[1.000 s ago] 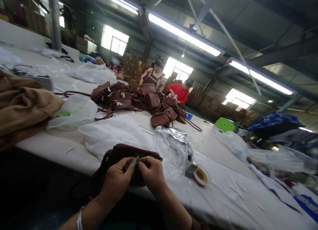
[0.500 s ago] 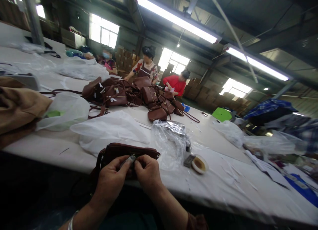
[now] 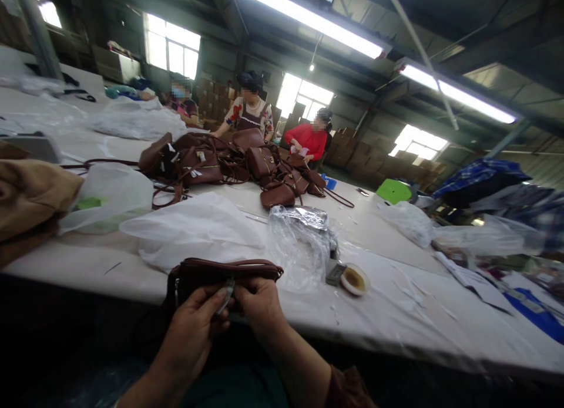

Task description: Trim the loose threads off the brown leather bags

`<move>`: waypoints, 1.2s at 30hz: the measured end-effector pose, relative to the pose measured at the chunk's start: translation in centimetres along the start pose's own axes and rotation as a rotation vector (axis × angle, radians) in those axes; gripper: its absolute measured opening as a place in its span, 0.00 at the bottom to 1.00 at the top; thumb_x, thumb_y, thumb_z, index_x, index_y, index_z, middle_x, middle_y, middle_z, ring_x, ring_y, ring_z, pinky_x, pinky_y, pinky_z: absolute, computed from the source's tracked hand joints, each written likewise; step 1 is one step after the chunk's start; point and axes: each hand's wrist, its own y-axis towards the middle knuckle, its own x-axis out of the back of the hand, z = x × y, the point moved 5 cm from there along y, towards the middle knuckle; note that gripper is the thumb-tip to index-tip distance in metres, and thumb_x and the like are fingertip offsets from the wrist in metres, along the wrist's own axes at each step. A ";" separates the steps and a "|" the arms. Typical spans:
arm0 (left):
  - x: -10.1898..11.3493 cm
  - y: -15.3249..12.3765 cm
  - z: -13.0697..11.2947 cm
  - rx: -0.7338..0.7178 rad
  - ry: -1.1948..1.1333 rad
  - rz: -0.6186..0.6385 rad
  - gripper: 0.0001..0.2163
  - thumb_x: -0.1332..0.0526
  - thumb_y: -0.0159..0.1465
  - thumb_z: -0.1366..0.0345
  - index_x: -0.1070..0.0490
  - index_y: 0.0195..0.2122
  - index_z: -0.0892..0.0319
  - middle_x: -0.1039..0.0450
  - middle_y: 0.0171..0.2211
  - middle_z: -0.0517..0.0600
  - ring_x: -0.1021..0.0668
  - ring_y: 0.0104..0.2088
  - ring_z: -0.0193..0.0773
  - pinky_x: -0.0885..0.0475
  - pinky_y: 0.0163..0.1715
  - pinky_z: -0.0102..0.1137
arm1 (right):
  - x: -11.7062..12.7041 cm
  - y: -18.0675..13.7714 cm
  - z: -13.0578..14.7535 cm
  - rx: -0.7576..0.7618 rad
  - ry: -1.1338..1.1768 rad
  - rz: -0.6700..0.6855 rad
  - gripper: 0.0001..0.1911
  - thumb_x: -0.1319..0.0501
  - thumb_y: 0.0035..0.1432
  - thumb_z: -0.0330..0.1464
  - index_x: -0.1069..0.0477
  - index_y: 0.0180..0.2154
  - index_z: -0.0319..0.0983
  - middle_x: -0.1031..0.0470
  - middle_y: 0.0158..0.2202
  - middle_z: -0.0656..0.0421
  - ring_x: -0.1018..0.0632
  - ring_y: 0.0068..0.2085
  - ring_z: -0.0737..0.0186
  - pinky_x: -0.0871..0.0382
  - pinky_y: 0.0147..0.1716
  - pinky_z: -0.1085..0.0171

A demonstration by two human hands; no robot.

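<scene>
A dark brown leather bag (image 3: pixel 211 273) hangs over the near edge of a long white table (image 3: pixel 396 320). My left hand (image 3: pixel 191 329) and my right hand (image 3: pixel 259 305) are both pinched on it just below its top edge. Between the fingertips shows a small silvery metal piece (image 3: pixel 227 293), held by my left hand. Most of the bag's body is hidden behind my hands and below the table edge.
A white plastic sheet (image 3: pixel 194 229) and a crumpled clear bag (image 3: pixel 302 243) lie just beyond. A small round tin (image 3: pixel 355 279) sits to the right. A pile of brown bags (image 3: pixel 233 167) lies mid-table. Three people (image 3: pixel 251 108) work at the far side. Tan cloth (image 3: pixel 30 196) lies left.
The view has shifted left and down a little. My hands have dropped slightly at the bag's edge, and the metal piece now points downward between my fingers.
</scene>
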 end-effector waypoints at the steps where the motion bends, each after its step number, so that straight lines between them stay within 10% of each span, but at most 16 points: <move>1: 0.0 -0.1 0.1 0.010 -0.009 0.001 0.20 0.25 0.43 0.59 0.26 0.35 0.60 0.27 0.24 0.46 0.30 0.21 0.28 0.31 0.19 0.22 | 0.0 0.0 -0.1 0.001 0.010 0.006 0.08 0.38 0.51 0.33 0.21 0.28 0.35 0.23 0.24 0.58 0.27 0.25 0.65 0.34 0.24 0.68; 22: 0.6 -0.4 -0.1 -0.226 0.310 -0.053 0.20 0.32 0.52 0.51 0.24 0.40 0.58 0.24 0.24 0.46 0.24 0.23 0.36 0.26 0.24 0.28 | 0.9 -1.9 0.8 0.095 -0.069 -0.109 0.14 0.39 0.57 0.40 0.21 0.33 0.36 0.21 0.29 0.56 0.22 0.33 0.57 0.28 0.32 0.64; 36: 1.6 -2.0 -1.7 -0.622 0.572 0.002 0.12 0.36 0.58 0.60 0.20 0.43 0.51 0.22 0.44 0.52 0.22 0.47 0.46 0.30 0.51 0.33 | -2.4 -1.3 -0.6 -0.120 0.641 0.169 0.14 0.29 0.48 0.36 0.22 0.38 0.39 0.21 0.33 0.58 0.22 0.32 0.60 0.27 0.35 0.62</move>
